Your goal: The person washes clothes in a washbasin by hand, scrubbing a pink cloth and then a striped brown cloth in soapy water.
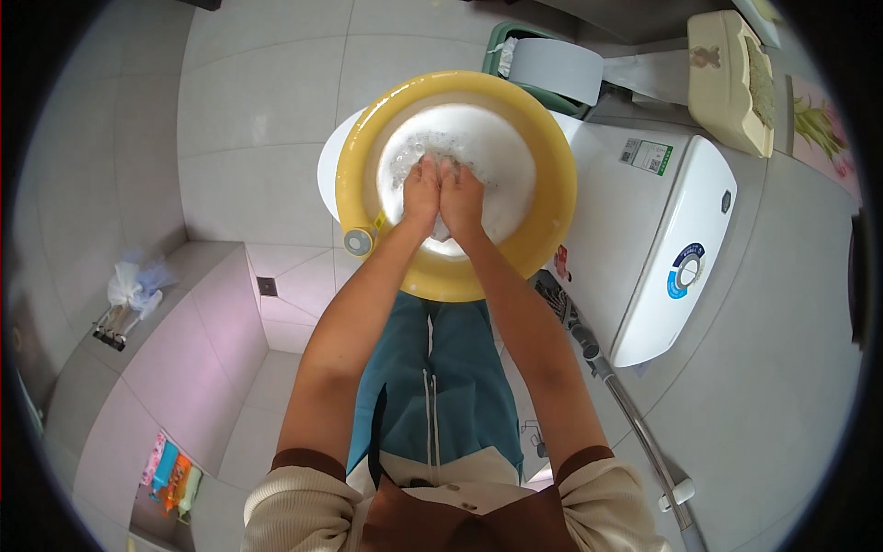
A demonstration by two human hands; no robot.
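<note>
amid grey tiles (262, 106), bends over a yellow basin (557, 175) set on a white toilet (328, 166) and filled with foamy water (509, 156). presses left hand (421, 198) and right hand (463, 196) together in the suds, fingertips hidden; cannot tell of anything pinched between. leaves open foam toward the far rim. crosses the near rim with both forearms (363, 299). beyond, meets a green bin (497, 42), showing crumpled white inside.

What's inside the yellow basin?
White foam, with the left hand and right hand close together in it and clear bubbles around them. Whatever lies beneath the foam or between the hands is covered.
</note>
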